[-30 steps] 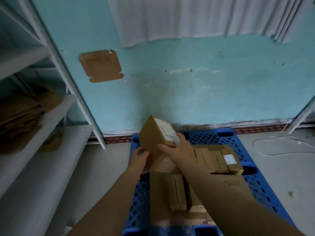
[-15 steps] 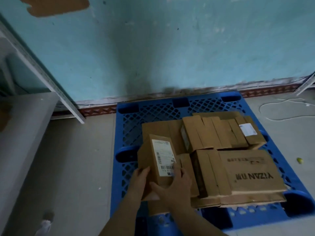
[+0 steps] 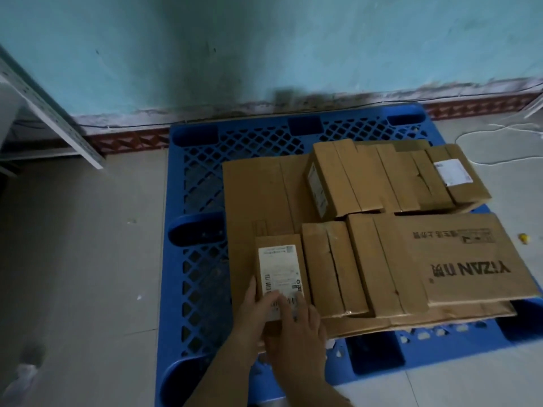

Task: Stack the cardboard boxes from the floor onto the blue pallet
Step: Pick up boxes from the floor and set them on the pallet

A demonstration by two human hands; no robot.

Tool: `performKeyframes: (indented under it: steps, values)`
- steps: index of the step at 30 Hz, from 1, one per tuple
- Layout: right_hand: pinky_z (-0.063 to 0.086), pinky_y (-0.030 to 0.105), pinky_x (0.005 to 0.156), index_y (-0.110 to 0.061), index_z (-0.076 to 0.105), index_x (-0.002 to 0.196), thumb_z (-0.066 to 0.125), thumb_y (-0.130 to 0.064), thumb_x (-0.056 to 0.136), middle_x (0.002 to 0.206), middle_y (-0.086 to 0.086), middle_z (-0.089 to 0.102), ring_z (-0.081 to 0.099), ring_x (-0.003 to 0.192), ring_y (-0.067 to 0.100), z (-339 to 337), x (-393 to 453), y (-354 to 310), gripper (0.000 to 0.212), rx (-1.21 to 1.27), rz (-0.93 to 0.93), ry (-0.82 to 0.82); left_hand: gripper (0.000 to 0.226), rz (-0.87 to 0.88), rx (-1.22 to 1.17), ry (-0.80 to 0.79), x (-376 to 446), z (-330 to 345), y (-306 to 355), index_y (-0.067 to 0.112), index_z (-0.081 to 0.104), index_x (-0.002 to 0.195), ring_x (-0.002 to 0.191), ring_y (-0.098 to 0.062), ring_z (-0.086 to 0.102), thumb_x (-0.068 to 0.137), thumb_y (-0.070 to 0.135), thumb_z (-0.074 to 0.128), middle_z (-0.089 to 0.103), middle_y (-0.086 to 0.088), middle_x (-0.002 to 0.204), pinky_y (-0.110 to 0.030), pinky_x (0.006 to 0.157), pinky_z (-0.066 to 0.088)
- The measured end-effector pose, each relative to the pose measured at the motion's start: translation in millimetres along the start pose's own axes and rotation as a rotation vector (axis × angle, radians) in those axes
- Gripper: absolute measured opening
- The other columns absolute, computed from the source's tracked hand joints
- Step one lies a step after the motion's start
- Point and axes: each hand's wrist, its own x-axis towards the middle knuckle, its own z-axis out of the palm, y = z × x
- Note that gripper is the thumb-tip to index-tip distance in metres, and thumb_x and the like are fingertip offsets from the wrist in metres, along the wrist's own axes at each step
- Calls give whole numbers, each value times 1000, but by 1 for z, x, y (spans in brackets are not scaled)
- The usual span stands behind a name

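A small labelled box (image 3: 280, 271) lies flat under both hands' fingertips, on a cardboard sheet (image 3: 258, 195) over the blue pallet (image 3: 199, 171). Just right of the hands sit more boxes (image 3: 332, 268), then a printed box (image 3: 458, 259); beyond them, a row of boxes (image 3: 390, 177).

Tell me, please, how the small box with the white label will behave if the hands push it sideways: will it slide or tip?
The small labelled box lies flat and low on a cardboard sheet, so it will probably slide, not tip. It looks stiff: its edges are straight. Both the left hand and right hand rest on it lightly, so it seems light.
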Motion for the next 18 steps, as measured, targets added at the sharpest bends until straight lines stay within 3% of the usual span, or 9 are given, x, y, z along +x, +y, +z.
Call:
performKeyframes:
  steps: [3,7,9,12,16,18]
  values:
    - [15,39,112,-35,12,145,49,-46,86,154,-6,9,9,139,20,-15,8,4,71,67,-11,54,40,1,56,-6,0,3,8,24,51,126,105,-29,60,89,9,55,63,-11,116,-48,94,48]
    - [27,44,110,-32,28,139,59,-47,79,143,-5,31,27,134,21,-70,7,4,69,368,37,61,44,142,229,16,-34,3,39,25,47,130,98,-20,63,90,10,55,63,-6,117,-27,73,54]
    - [31,39,106,-23,35,137,65,-43,78,139,2,37,32,131,23,-116,-3,5,69,531,46,71,54,159,276,26,-60,2,66,22,38,140,108,-24,59,90,18,57,57,-7,129,-38,88,52]
    - [28,41,109,-21,25,145,72,-38,74,149,6,29,27,136,25,-193,-32,13,87,719,93,140,68,181,329,24,-111,8,108,25,27,146,124,-26,47,87,33,60,44,-6,143,-46,105,37]
    - [30,45,109,-27,23,145,79,-33,69,152,3,25,26,137,25,-289,-85,28,95,869,89,270,77,213,325,28,-193,47,150,34,19,146,123,-24,41,83,37,64,34,-2,148,-42,95,36]
    - [36,48,105,-29,26,143,82,-33,65,148,2,31,31,134,26,-328,-113,45,96,912,99,324,78,229,366,-9,-225,80,160,36,19,145,127,-27,39,82,36,64,34,-4,148,-44,99,37]
